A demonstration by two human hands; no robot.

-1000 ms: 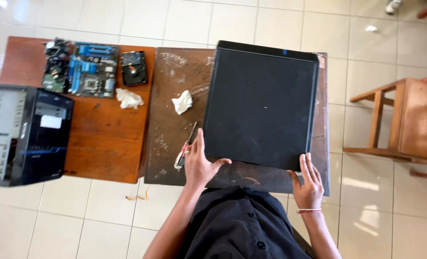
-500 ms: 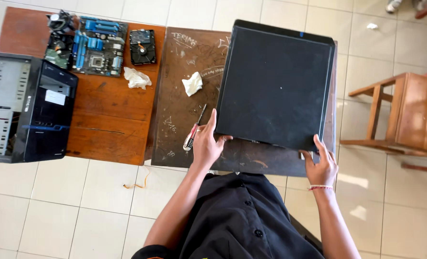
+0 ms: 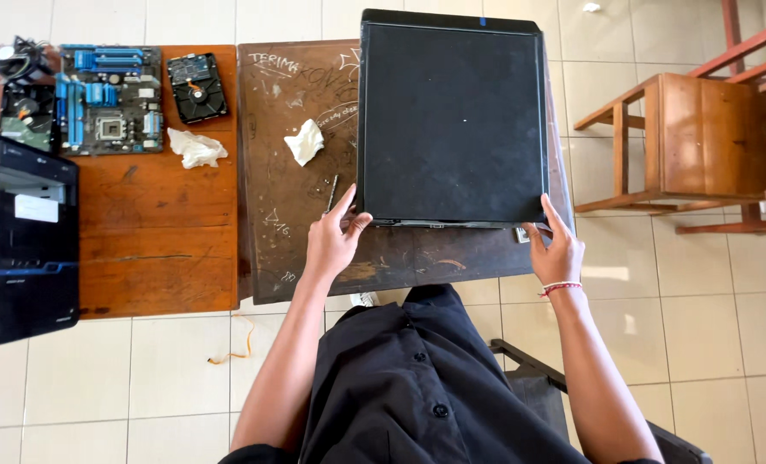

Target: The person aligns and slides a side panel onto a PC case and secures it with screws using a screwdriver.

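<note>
I am pinching the near corners of the black computer case (image 3: 452, 120) in both grips, left hand (image 3: 331, 245) and right hand (image 3: 557, 249), fingers partly open. It is lying flat on the scratched dark tabletop (image 3: 288, 189), overhanging the far edge; pushing could be tipping it off, or catching the screwdriver (image 3: 332, 194) nearby.

On the left, an orange-brown wooden worktop (image 3: 155, 249) carries a green motherboard with blue slots (image 3: 108, 100), and just beside it to the right lies an opened black hard drive (image 3: 196, 87). Near the drive there is a crumpled white tissue (image 3: 196, 148). A black computer tower (image 3: 20, 241) lies at the left edge. On the dark scratched worktop (image 3: 288, 223) rests a second crumpled white tissue (image 3: 305, 141). At the right, on the pale tiled floor (image 3: 701, 344), stands a brown wooden chair (image 3: 701, 137).
</note>
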